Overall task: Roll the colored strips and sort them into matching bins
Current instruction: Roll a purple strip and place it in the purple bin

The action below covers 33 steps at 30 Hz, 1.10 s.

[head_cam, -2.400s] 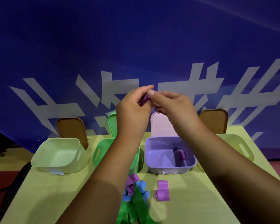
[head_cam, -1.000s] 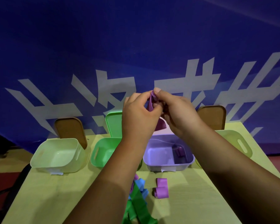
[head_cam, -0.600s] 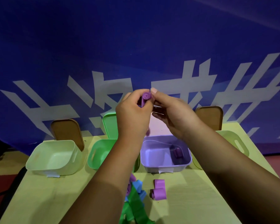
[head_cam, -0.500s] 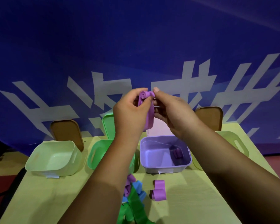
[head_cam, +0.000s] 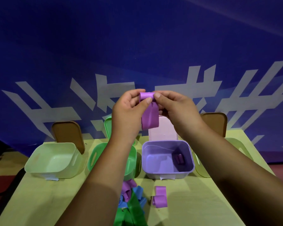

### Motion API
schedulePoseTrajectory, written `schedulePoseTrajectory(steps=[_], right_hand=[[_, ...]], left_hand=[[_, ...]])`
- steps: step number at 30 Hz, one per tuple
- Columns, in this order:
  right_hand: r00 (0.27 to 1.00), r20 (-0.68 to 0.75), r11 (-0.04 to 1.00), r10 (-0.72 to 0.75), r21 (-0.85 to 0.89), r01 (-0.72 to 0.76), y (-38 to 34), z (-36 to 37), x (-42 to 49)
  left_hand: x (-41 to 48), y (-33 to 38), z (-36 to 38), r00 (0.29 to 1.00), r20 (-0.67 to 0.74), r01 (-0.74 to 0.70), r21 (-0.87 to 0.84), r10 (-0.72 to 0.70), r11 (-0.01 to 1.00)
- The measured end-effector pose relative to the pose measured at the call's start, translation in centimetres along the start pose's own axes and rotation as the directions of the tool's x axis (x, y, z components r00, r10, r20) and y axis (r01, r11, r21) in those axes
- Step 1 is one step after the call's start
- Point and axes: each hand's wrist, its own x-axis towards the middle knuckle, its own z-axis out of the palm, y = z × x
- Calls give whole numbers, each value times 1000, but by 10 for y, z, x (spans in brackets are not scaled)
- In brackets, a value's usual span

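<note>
Both hands raised, left hand and right hand pinching purple strip's rolled top, tail hanging below the grip.

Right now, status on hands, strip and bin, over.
Left hand and right hand both pinch wide purple strip at its rolled top; tail hangs unrolled. Open lilac plastic bin below holds one purple roll. Nothing between.

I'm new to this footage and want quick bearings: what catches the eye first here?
At centre, the left hand and the right hand pinch a purple strip in mid-air, its top rolled and its tail hanging loose. Below them on the table stands the open purple bin with one purple roll inside, at its right. A tangle of green, blue and purple strips lies by the table's near edge.
</note>
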Motion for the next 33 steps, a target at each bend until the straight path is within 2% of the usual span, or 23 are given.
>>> schedulePoseTrajectory(steps=[3,7,12,18,22,27,33], right_hand=[[999,-43,1000,3,6,-3,0,5,1],[1000,-20,999,20,45,-19,-8,7,-4],[1000,-22,1000,-18,-13,17,-9,11,-7],[998,-10,995,-63,-75,62,-5,12,-17],[999,-4,995,-49,-92,49,1,11,-21],[998,13,997,61,-39,-61,6,8,-32],[998,6,991,65,-118,-64,11,1,-42]], left_hand=[[-1,-3,0,1000,-16,-23,-4,23,1000],[0,-3,-5,1000,-1,-8,-39,8,999],[-1,-2,-13,994,38,106,-160,-101,981],[-11,2,-24,981,42,192,-101,-189,976],[-18,2,-26,982,45,184,-64,-182,981],[-23,-3,-26,989,59,140,-49,-138,989],[-31,-11,-23,993,91,67,56,-72,996]])
